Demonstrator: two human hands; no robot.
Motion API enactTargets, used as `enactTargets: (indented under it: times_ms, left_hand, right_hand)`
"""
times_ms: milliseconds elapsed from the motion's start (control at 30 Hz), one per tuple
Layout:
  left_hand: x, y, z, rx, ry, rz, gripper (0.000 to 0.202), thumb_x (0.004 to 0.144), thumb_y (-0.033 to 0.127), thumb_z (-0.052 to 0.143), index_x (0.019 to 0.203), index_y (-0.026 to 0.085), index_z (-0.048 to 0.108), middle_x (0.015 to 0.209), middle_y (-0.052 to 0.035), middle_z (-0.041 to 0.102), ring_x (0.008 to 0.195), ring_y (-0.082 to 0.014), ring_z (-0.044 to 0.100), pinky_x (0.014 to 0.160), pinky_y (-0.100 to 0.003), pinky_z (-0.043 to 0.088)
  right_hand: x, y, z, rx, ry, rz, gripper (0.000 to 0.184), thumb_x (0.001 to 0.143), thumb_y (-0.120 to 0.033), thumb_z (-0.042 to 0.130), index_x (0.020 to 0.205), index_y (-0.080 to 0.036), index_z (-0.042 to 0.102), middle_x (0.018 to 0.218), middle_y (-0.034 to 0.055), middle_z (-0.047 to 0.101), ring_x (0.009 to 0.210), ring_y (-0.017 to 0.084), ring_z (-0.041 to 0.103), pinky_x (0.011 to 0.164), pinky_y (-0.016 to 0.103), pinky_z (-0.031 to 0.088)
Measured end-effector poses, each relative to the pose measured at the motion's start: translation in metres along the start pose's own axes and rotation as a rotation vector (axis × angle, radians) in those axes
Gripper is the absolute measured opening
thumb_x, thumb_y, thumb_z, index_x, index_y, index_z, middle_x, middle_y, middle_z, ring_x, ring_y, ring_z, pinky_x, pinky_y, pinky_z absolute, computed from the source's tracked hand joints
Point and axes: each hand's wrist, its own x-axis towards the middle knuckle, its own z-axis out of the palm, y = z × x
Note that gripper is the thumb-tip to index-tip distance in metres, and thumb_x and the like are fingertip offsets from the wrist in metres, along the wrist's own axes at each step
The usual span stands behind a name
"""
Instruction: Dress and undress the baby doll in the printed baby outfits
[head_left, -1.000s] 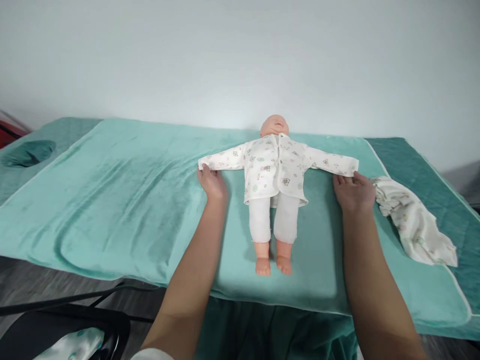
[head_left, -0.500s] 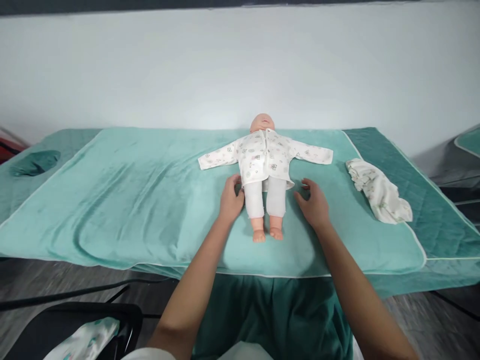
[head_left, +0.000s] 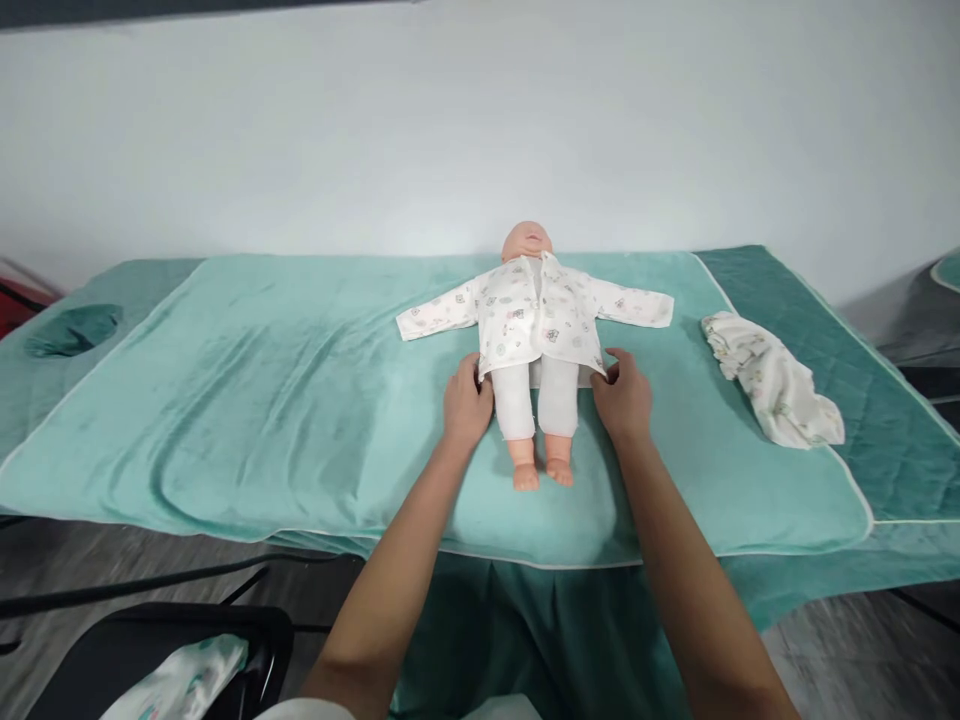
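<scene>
We look down from head height at a baby doll point(head_left: 529, 243) lying on its back, in the middle of a pale teal towel point(head_left: 262, 400) spread over a massage bed point(head_left: 757, 290). Its head points at the white wall point(head_left: 480, 120) and its bare feet point toward us. The doll wears a white printed shirt point(head_left: 536, 315), buttoned down the front with both sleeves stretched out sideways, and plain white trousers point(head_left: 514, 405). Both bare arms of the person reach in from the bottom edge. The left hand point(head_left: 466, 405) rests on the towel just beside the doll's hip, on our left. Its fingers point(head_left: 472, 375) are close together, with their tips at the lower corner of the shirt. The right hand point(head_left: 622, 398) mirrors it on the other side, thumb and fingertips touching the opposite corner of the hem. We cannot tell whether either hand pinches the fabric or only lies against it. Farther right, well apart from the doll, a crumpled printed garment point(head_left: 772, 385) lies at the towel's edge. At the far left the bed has a dark face hole point(head_left: 71, 330). In the lower left corner stands a black chair point(head_left: 150, 640) with a printed cloth point(head_left: 180, 680) on it.
</scene>
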Motion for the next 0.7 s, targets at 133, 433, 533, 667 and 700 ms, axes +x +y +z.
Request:
enactTargets:
  times_ms: [133, 433, 533, 667, 700]
  left_hand:
    - [-0.001, 0.0, 0.001, -0.036, 0.202, 0.208, 0.031, 0.096, 0.024, 0.05, 0.125, 0.019, 0.057, 0.114, -0.0113, 0.066, 0.106, -0.024, 0.061, 0.093, -0.04, 0.051]
    - [0.035, 0.007, 0.017, -0.393, 0.247, 0.203, 0.021, 0.094, 0.037, 0.06, 0.085, 0.02, 0.067, 0.087, -0.0039, 0.064, 0.088, -0.0185, 0.059, 0.087, -0.033, 0.049]
    - [0.046, 0.002, 0.019, -0.891, 0.208, -0.143, 0.03, 0.091, 0.048, 0.065, 0.085, 0.018, 0.065, 0.082, -0.0014, 0.065, 0.08, -0.0148, 0.06, 0.078, -0.028, 0.049]
    - [0.051, -0.006, 0.021, -1.081, 0.241, -0.246, 0.027, 0.084, 0.042, 0.074, 0.096, 0.018, 0.066, 0.095, -0.0016, 0.068, 0.086, -0.0131, 0.063, 0.08, -0.024, 0.049]
    - [0.051, -0.008, 0.022, -1.031, 0.273, -0.235, 0.024, 0.085, 0.038, 0.073, 0.095, 0.018, 0.065, 0.094, -0.0009, 0.067, 0.085, -0.0121, 0.062, 0.079, -0.023, 0.049]
  right_hand:
    - [-0.001, -0.005, 0.005, 0.024, 0.179, -0.267, 0.052, 0.081, -0.024, 0.055, 0.132, -0.016, 0.059, 0.116, 0.0167, 0.061, 0.107, 0.031, 0.058, 0.092, 0.05, 0.051]
    - [0.02, -0.028, 0.013, 0.391, 0.168, -0.508, 0.019, 0.099, -0.03, 0.05, 0.098, -0.019, 0.066, 0.097, 0.0073, 0.062, 0.089, 0.02, 0.059, 0.082, 0.034, 0.05]
    - [0.029, -0.027, 0.015, 0.545, 0.143, -0.137, 0.038, 0.098, -0.047, 0.053, 0.072, -0.02, 0.051, 0.068, -0.0031, 0.044, 0.066, 0.014, 0.045, 0.066, 0.028, 0.041]
    - [0.039, -0.019, 0.021, 0.742, 0.184, 0.173, 0.031, 0.087, -0.049, 0.06, 0.083, -0.019, 0.056, 0.075, -0.0028, 0.052, 0.07, 0.013, 0.048, 0.065, 0.026, 0.041]
    - [0.04, -0.017, 0.022, 0.751, 0.178, 0.194, 0.03, 0.084, -0.048, 0.062, 0.091, -0.019, 0.058, 0.081, -0.0014, 0.057, 0.073, 0.014, 0.051, 0.067, 0.027, 0.043]
